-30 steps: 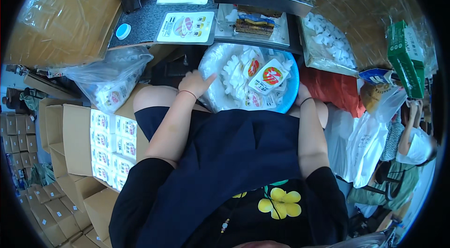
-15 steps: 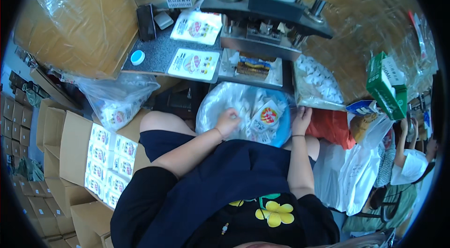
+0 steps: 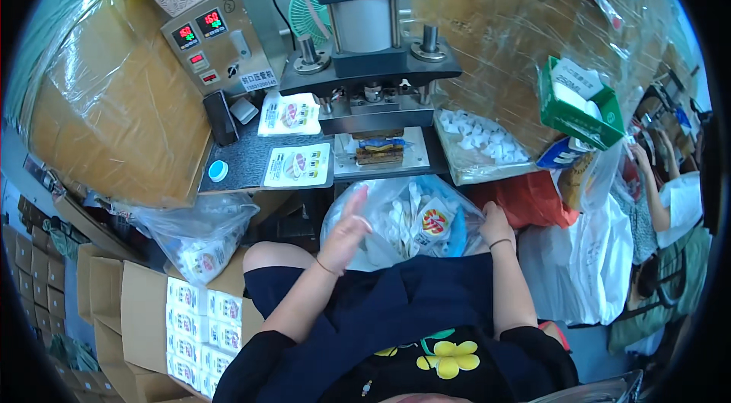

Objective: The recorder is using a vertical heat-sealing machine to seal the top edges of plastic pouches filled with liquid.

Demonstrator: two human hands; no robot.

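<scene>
My left hand [image 3: 345, 241] is raised over the near left side of a clear plastic bag [image 3: 335, 214], fingers stretched out and nothing visible in them. Inside the bag lie white printed pouches [image 3: 434, 225] with a red and yellow picture, and a blue surface shows through it. At the bag's right edge, my right hand [image 3: 497, 225] is closed on the clear plastic. Beyond the bag stands a press machine [image 3: 370, 60]. Two flat white pouches, a far one [image 3: 289, 113] and a near one [image 3: 297, 165], lie on the bench left of it.
A tray of small white spouts [image 3: 483, 138] stands right of the press, with a green box [image 3: 582, 110] beyond. A blue-and-white cap [image 3: 218, 171] and a dark phone [image 3: 221, 118] are on the bench. Left below is a carton [image 3: 145, 311] of white packs. Another person's arm [image 3: 655, 193] shows far right.
My view has tilted up, showing more of the press. My left hand has come up out of the bag and its fingers have straightened. My right hand stays at the bag's right edge.
</scene>
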